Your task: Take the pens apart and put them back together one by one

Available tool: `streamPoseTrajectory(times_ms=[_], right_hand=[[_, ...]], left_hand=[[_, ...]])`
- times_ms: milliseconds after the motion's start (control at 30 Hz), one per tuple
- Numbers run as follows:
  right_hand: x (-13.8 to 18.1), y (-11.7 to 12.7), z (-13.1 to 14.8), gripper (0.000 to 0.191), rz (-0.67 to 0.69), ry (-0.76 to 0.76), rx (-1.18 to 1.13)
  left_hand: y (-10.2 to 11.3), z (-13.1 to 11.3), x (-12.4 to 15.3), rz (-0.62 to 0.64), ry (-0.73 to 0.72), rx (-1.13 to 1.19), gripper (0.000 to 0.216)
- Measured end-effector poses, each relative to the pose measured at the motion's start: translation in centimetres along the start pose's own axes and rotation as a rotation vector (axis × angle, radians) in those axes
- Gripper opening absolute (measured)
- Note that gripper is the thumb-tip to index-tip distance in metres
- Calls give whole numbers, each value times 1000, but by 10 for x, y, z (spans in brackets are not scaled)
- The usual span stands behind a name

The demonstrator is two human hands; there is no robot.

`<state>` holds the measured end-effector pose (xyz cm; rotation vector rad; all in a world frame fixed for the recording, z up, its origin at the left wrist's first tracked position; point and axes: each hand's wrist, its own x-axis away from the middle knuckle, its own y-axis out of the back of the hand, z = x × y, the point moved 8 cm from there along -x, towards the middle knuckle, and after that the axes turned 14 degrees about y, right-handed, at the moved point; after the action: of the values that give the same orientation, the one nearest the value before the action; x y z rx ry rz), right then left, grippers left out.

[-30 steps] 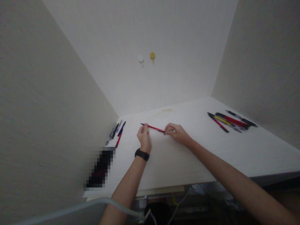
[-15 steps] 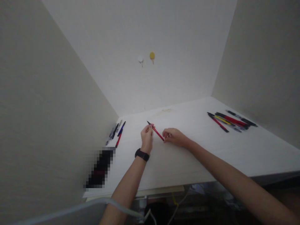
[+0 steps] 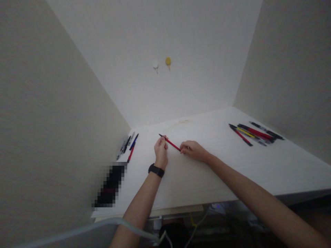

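A slim red pen [image 3: 172,144] with a dark pointed end slants above the white desk, dark end toward the upper left. My left hand [image 3: 161,148], with a black band on its wrist, pinches it near that dark end. My right hand [image 3: 192,150] has its thumb and fingertips closed on the lower right end of the pen, its other fingers curled. Whether the dark part is a cap or a tip, I cannot tell.
On the right of the desk [image 3: 196,186] lie several pens [image 3: 254,133]. More pens [image 3: 131,146] lie by the left wall, above a pixelated dark patch [image 3: 110,186]. Two hooks, white [image 3: 155,64] and yellow [image 3: 168,61], are on the back wall. A pale cable [image 3: 124,222] crosses the front.
The pen has shifted slightly left and lies flatter. My right hand's fingertips have closed round its lower end. My left hand has moved a little left with it.
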<state>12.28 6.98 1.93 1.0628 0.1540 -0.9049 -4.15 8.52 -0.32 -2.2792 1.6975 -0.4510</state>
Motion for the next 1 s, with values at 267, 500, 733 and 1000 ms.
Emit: streamPoseTrajectory(times_ms=[267,500,733,1000], right_hand=[[0,0,9,14,29,54,68],[-1,0,9,39,25,41,-80],[0,6,3,30,-64,-6,-74],[0,21,-5,24,-156,-49,167]], left_hand=[[0,-4,5,0,-42,10,26],[-8,-2,5,47,-40,-55,29],[-29,1,13,224,-2,-212,34],[-28,2,13,218,-27,-276,54]])
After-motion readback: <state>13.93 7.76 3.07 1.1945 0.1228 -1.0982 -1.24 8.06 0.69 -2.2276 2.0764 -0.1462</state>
